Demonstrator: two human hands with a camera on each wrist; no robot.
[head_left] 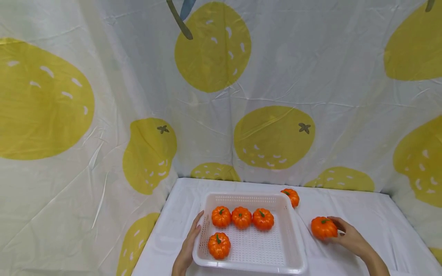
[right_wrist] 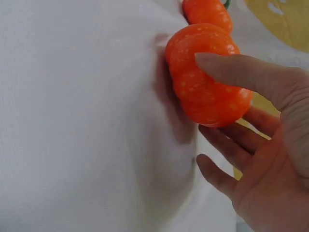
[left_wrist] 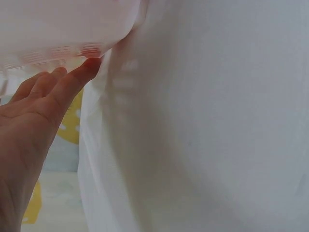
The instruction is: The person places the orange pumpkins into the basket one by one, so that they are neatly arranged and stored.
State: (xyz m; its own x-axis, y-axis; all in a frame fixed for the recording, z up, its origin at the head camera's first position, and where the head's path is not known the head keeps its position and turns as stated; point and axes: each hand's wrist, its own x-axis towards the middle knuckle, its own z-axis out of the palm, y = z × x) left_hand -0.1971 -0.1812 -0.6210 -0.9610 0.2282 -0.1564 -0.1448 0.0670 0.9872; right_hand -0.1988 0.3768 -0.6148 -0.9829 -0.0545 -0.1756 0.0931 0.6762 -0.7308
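Note:
My right hand [head_left: 348, 238] grips a small orange toy pumpkin [head_left: 324, 228] with a green stem, right of the basket. In the right wrist view the thumb lies across this pumpkin [right_wrist: 205, 77], and the other fingers come round its far side. My left hand [head_left: 188, 245] rests against the left side of a white plastic basket [head_left: 250, 266], its fingers extended along the wall. Inside the basket, three pumpkins [head_left: 241, 217] stand in a row at the back, and another pumpkin [head_left: 219, 245] sits at the front left.
One more pumpkin [head_left: 291, 197] lies on the white-covered table [head_left: 359, 214], just outside the basket's back right corner; the rim partly hides it. A curtain [head_left: 331, 92] printed with yellow fruit hangs behind the table and along its sides.

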